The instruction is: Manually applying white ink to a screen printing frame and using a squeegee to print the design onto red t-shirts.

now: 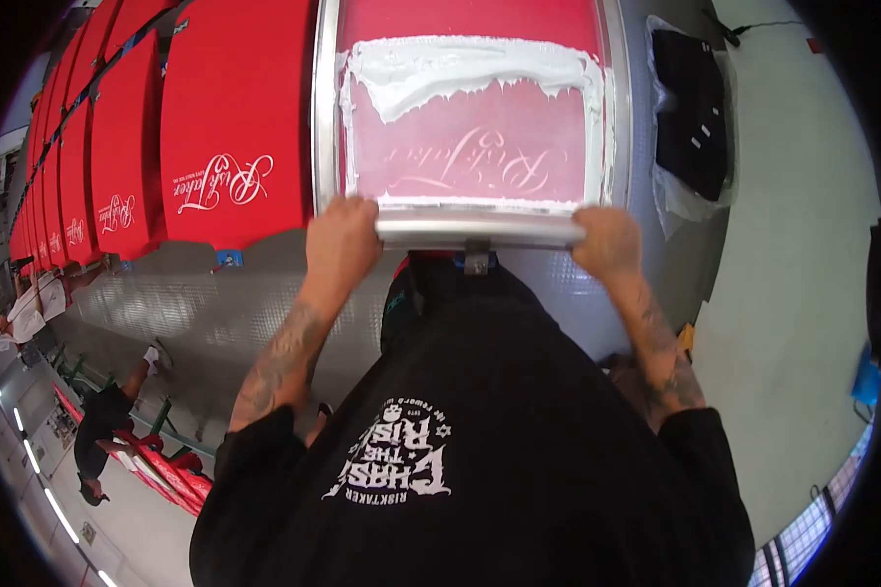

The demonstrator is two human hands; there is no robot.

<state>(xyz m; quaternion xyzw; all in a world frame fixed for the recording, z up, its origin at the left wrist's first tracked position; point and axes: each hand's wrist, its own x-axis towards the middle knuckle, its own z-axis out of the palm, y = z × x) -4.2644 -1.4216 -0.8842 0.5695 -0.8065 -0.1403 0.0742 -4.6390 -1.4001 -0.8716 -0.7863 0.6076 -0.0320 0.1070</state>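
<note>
Head view: a silver metal frame [327,108] sits between and ahead of the two hands, its mesh pinkish over red, with pale script lettering showing through. Thick white paste [440,70] lies ragged across it beyond the hands and trails down both sides. From where I stand, the side rails run straight forward, away from the hands, and leave the view, so I can't tell the frame's full length. Its near bar [480,233] lies crosswise, spanning from hand to hand. The left hand [346,238] is closed around the near left corner, the right hand [609,245] around the near right. A small metal clip [476,262] shows below the bar, midway between them. Red cloth panels [235,108] line up left of the left hand; black cloth [688,117] lies forward and right of the right.
</note>
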